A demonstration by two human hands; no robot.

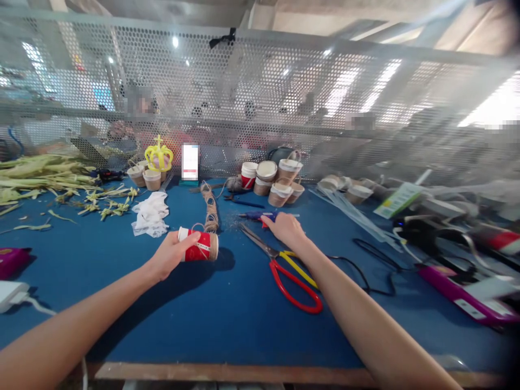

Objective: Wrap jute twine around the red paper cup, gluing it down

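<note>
My left hand (pixel 169 253) grips a red paper cup (pixel 201 247) held on its side above the blue table (pixel 227 319); brown twine wraps the cup's open end. A coil of jute twine (pixel 210 206) trails away behind it. My right hand (pixel 286 228) reaches forward and closes on a blue glue gun (pixel 255 215) lying on the table. Just right of the cup lie scissors (pixel 290 273) with one red and one yellow handle, partly under my right forearm.
Twine-wrapped cups (pixel 276 181) stand at the back centre, more cups and a yellow crown (pixel 158 156) at back left. Green leaves (pixel 44 176), white cloth (pixel 151 215), clear glue sticks (pixel 353 214), black cable (pixel 365 271), pink devices (pixel 467 298). People sit behind the perforated screen (pixel 260 103).
</note>
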